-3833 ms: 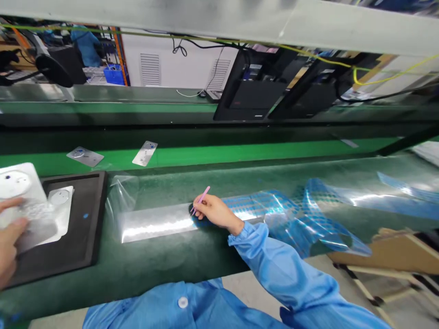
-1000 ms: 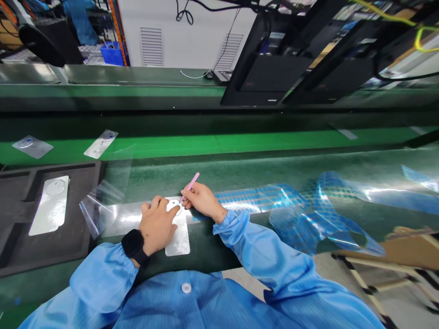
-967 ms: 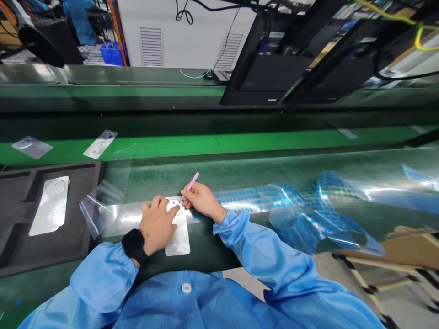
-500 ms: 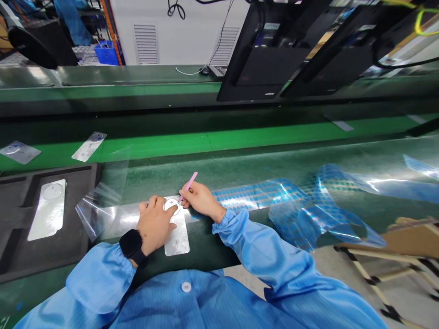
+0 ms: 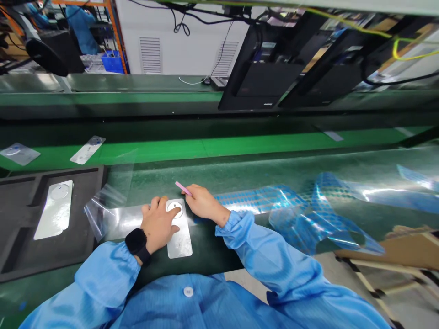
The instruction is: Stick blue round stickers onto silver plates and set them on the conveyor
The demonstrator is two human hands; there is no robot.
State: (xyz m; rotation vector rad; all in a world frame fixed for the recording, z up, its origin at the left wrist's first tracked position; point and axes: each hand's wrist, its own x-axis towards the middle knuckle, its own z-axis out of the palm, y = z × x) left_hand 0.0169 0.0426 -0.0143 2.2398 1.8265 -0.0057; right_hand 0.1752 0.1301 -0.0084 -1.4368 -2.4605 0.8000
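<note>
A silver phone back cover (image 5: 180, 240) with a round camera ring lies on the green bench in front of me. My left hand (image 5: 157, 224) rests at its left edge, fingers spread, with the index finger and thumb touching the cover near the ring. Just right of the ring, my right hand (image 5: 204, 202) pinches a slim pink stick-shaped tool (image 5: 182, 188); its far end points up and left, and its lower end is hidden by the hand. A clear film strip (image 5: 126, 221) runs beneath my left hand. Beyond my right wrist lies a film strip with blue dots (image 5: 247, 201).
At left, a dark tray (image 5: 84, 228) holds another silver back cover (image 5: 55, 212). Two more covers, one of them (image 5: 88, 150), lie on the bright green belt (image 5: 185, 148) behind. Loose blue film (image 5: 308, 224) curls at right. Black monitors (image 5: 267, 84) hang over the far side.
My right hand has drawn slightly right, off the camera ring, and the pink tool has swung from leaning right to pointing up-left. My left hand stays on the cover. The view has tilted up slightly.
</note>
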